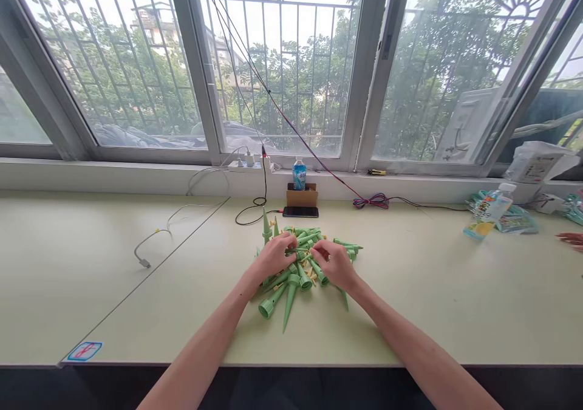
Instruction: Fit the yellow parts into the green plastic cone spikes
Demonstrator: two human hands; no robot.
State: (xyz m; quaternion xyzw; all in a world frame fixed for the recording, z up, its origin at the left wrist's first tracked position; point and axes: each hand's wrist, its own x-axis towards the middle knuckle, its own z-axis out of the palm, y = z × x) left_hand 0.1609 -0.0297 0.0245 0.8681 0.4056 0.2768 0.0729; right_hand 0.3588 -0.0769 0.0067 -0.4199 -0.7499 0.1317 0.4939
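A pile of green plastic watering spikes (pixel 291 294), with small yellow valve pieces (pixel 313 274) among them, lies on the table in front of me. Over the left side of the pile, my left hand (pixel 276 254) is closed round a green spike (pixel 298 250) whose thin end points right. My right hand (pixel 336 264) faces it from the other side, thumb and fingers pinched close to that end. Whatever sits between those right fingertips is too small to make out. A few spikes stand upright behind my left hand.
Behind the pile are a phone (pixel 300 212), a cardboard box (pixel 310 196) and a blue-labelled bottle (pixel 299 174). Cables (pixel 371 201) run along the window wall. Another bottle (pixel 489 212) stands at right, beside plastic bags. Another person's hand (pixel 571 239) shows at the right edge.
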